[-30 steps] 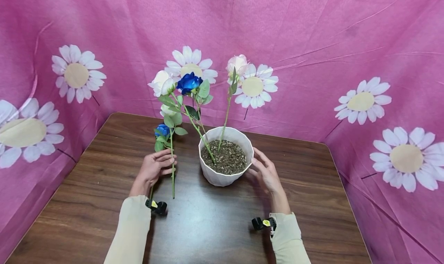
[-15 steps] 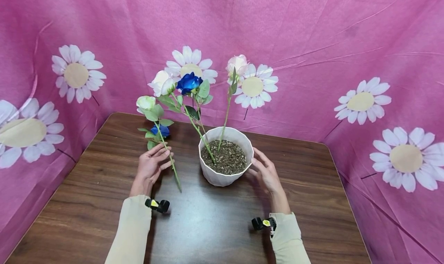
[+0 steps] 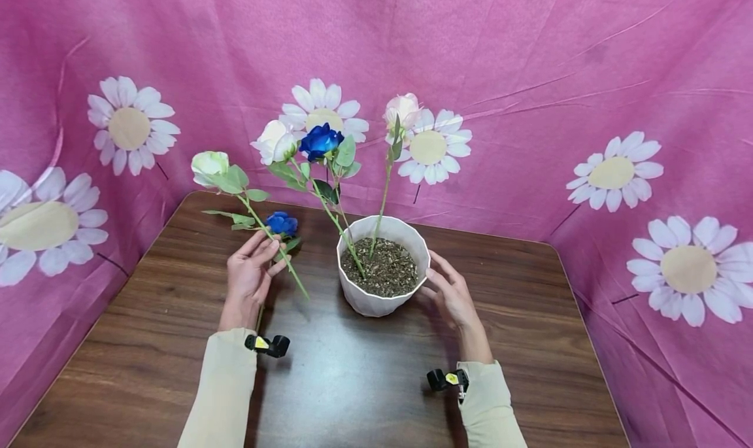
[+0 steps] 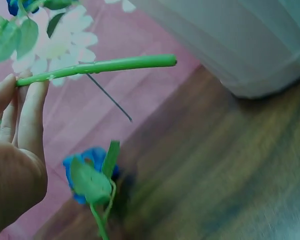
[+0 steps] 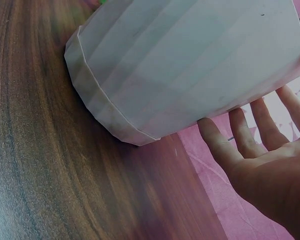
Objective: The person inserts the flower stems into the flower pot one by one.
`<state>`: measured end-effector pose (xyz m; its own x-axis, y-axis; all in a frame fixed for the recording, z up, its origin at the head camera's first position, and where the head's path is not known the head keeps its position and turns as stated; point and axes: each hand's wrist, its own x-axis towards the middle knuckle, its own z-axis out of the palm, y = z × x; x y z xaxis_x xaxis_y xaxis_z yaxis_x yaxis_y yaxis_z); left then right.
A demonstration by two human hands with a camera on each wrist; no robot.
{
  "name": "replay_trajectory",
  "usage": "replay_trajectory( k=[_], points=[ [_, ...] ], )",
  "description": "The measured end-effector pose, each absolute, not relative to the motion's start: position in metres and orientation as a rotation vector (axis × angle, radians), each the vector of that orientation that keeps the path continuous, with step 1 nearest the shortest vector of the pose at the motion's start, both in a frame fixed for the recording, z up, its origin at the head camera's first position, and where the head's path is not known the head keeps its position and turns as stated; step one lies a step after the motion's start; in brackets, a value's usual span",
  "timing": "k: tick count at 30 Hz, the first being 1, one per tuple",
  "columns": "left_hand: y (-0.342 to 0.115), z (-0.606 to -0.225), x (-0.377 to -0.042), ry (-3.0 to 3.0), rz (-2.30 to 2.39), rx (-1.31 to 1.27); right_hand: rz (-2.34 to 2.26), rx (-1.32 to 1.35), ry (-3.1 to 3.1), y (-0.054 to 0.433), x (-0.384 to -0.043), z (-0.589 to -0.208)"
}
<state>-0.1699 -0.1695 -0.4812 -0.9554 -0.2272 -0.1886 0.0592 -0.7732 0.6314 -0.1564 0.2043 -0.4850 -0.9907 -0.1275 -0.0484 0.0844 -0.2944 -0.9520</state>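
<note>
My left hand point(image 3: 250, 275) pinches the green stem point(image 4: 115, 65) of a white rose with a greenish tint point(image 3: 210, 167). That rose leans up to the left, its cut stem end pointing toward the pot. Below it a blue rose point(image 3: 282, 223) lies on the table, partly hidden by the hand. The fingers of my right hand point(image 3: 453, 297) touch the side of a white faceted pot point(image 5: 175, 65), fairly straight. Dark soil point(image 3: 388, 271) fills the pot. Standing in it are a white rose point(image 3: 275, 142), a blue rose point(image 3: 320, 140) and a pale pink rose point(image 3: 402, 111).
The brown wooden table point(image 3: 353, 382) carries the pot near its middle. A pink cloth point(image 3: 500, 42) printed with daisies hangs behind and at both sides. Black wrist cameras point(image 3: 267, 345) sit at the cuffs.
My left hand has raised the greenish-white rose and tilted its bloom left, away from the blue rose on the table. The right hand and the pot have stayed in place.
</note>
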Motion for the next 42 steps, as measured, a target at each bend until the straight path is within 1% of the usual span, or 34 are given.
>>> replay_trajectory(
  k=[5, 21, 30, 42],
  points=[
    [-0.167, -0.467, -0.171, -0.932, -2.795, 0.345, -2.422, -0.044, 1.783, 0.205, -0.157, -0.485],
    [-0.15, -0.429, -0.178, -1.054, -2.728, 0.25, -2.415, -0.035, 1.788, 0.205, -0.156, -0.484],
    [-0.135, -0.404, -0.179, -1.178, -2.657, 0.115, -2.426, -0.035, 1.782, 0.205, -0.156, -0.482],
    [-0.112, -0.387, -0.19, -1.17, -2.615, -0.09, -2.419, -0.05, 1.79, 0.204, -0.156, -0.484]
  ],
)
